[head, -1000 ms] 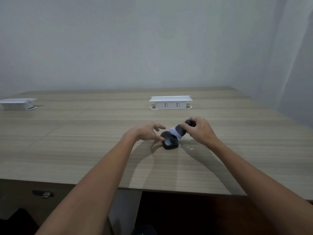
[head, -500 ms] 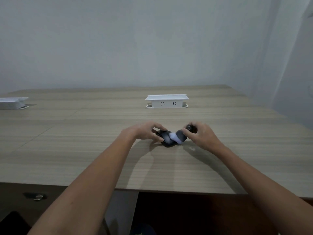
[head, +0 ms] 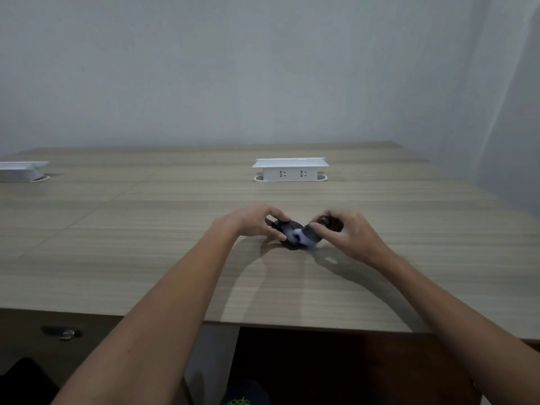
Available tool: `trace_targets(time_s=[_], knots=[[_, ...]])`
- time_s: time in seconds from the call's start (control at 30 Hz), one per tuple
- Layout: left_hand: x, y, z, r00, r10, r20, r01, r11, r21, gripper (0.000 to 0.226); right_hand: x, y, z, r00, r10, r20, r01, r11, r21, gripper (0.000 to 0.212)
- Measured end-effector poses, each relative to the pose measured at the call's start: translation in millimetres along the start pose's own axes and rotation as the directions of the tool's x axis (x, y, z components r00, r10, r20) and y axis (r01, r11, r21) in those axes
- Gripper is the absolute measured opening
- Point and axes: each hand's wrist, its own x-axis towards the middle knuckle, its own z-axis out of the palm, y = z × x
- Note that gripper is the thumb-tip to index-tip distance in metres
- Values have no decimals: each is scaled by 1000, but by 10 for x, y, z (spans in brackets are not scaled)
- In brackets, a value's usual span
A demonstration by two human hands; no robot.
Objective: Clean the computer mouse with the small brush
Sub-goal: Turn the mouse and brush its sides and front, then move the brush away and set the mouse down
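A black computer mouse [head: 287, 233] lies on the wooden table [head: 146, 229], a little right of centre. My left hand [head: 251, 222] grips it from the left, thumb on the near side and fingers over the far end. My right hand [head: 347, 230] holds a small brush [head: 311, 233] with a dark handle and pale bristles. The bristles rest on the right side of the mouse. The brush and my right hand are blurred.
A white pop-up socket box [head: 290, 170] stands behind the hands, and a second one [head: 20, 171] sits at the far left edge. The table's front edge [head: 263, 324] runs below my forearms. A wall rises behind the table.
The brush has swept down from above the mouse onto its right side. My left hand has closed further around the mouse. The view has shifted slightly.
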Motion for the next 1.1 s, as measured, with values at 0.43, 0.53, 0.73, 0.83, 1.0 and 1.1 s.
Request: trace_targets(time_s=[0.43,0.53,0.73,0.83,1.0,1.1], knots=[[-7,25,-13,1000,-6,0,6,1000,9,58,83,72,-18,998,44,39,-40,996,-82,8],[-16,46,-11,1000,-8,-7,9,1000,29,58,101,31,-68,1000,30,-5,-30,998,-60,9],[-70,98,-22,1000,10,-14,-10,999,42,54,54,25,12,995,50,88,-49,999,-12,8],[-121,67,-29,1000,11,-29,-10,1000,11,49,85,94,-37,998,65,-23,-67,993,-101,7],[-142,43,30,995,9,-95,-9,1000,4,39,88,136,-84,988,111,-111,-120,989,-81,8],[-129,34,98,994,5,-111,-5,1000,-2,32,54,218,-89,973,172,-153,-182,982,-52,9]])
